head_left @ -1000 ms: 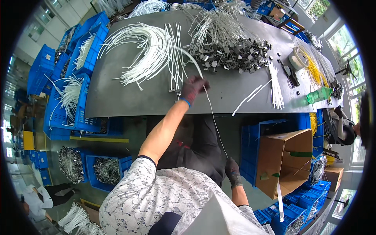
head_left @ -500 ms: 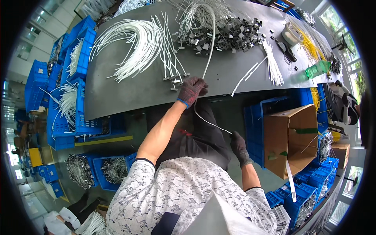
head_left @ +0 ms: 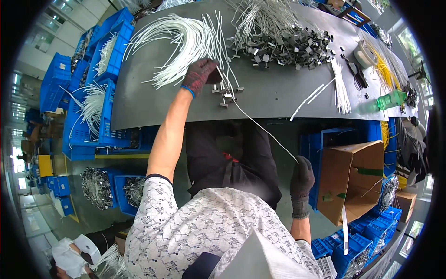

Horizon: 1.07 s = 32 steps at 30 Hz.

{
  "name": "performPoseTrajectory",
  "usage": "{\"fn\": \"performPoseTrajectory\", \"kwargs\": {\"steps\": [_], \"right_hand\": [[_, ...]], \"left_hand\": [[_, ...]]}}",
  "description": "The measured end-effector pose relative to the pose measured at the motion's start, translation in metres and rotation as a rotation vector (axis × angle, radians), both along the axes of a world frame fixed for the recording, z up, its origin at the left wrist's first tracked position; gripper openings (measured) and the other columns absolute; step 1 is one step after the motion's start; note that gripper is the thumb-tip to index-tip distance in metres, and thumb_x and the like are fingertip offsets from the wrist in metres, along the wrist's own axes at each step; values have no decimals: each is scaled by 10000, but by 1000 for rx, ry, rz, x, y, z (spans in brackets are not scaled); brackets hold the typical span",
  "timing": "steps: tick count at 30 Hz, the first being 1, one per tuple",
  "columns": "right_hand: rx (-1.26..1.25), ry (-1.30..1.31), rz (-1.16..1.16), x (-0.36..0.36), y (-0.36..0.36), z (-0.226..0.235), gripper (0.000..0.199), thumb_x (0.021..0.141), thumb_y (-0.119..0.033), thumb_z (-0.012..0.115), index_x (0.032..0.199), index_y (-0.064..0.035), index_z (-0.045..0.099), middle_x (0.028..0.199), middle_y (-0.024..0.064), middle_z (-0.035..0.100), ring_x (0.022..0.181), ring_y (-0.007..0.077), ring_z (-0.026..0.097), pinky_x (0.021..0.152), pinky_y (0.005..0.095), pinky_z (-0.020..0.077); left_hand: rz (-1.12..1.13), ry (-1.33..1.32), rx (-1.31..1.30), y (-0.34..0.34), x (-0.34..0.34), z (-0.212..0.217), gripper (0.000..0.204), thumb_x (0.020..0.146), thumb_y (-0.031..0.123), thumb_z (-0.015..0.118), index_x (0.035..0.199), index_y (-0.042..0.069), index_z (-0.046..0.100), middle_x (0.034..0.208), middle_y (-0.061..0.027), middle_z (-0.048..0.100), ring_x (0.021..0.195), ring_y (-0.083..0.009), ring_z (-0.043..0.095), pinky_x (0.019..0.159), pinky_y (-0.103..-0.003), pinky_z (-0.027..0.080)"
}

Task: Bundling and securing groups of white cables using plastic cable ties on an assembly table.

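My left hand (head_left: 200,76), in a dark red and grey knit glove with a blue cuff, is over the table beside the bundle of long white tubes (head_left: 179,35). Its fingers are closed at one end of a thin white wire (head_left: 260,124); the grip itself is partly hidden. That wire slants down across the table edge to my right hand (head_left: 303,179). In a dark grey glove, this hand is closed on the wire's other visible end, beside the cardboard box. Several small metal clips (head_left: 227,97) lie just below my left hand, at the ends of some white strands.
A heap of dark metal clips with wires (head_left: 292,49) covers the table's far middle. To its right lie short white strips (head_left: 341,90), a green bottle (head_left: 391,100) and a round tub (head_left: 365,55). An open cardboard box (head_left: 332,181) stands at right; blue crates (head_left: 104,116) line the left.
My left hand has moved left, to the white tubes. My right hand has moved right, stretching the wire longer. The tall white loop above my left hand no longer shows.
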State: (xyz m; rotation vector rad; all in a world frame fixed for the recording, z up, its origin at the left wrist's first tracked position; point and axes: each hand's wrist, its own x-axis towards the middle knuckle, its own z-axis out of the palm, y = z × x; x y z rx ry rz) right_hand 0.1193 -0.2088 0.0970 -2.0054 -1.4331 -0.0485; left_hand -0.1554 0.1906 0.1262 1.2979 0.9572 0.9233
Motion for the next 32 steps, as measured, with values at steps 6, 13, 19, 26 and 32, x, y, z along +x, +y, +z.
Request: {"fn": "performPoseTrajectory", "kwargs": {"steps": [6,13,19,26,32], "right_hand": [[-37,30,75,-14,9,28,221,875,3,669,1089,-45,699,1072,168,702,962,339,700,808,372,563],[3,70,144,-18,23,31,139,883,-23,685,1022,-21,692,972,165,702,850,337,702,712,374,554],[-209,237,348,-27,18,19,87,909,-115,674,880,-33,672,805,213,646,731,425,639,619,435,503],[-360,741,258,-16,14,-12,280,959,-189,648,767,13,616,626,145,567,600,159,570,562,341,441],[-343,874,209,-31,40,-39,307,1000,-282,620,842,-25,680,652,0,600,584,56,499,519,261,391]], "left_hand": [[-90,-21,-23,25,-16,45,267,943,233,721,1085,10,680,977,-52,719,835,-145,707,775,-308,590],[-63,108,153,43,-32,62,287,962,280,691,1088,22,702,888,-53,721,772,-146,704,719,-297,580],[204,-273,-57,58,-47,48,165,938,142,701,1065,37,711,910,-80,720,769,-201,701,675,-367,606],[177,-363,-182,45,-41,10,155,964,172,676,1043,40,698,916,-89,712,771,-220,693,717,-401,613],[-207,-369,-365,6,-17,-12,245,974,195,671,1119,-3,669,1028,-158,728,945,-308,725,820,-474,616]]}}
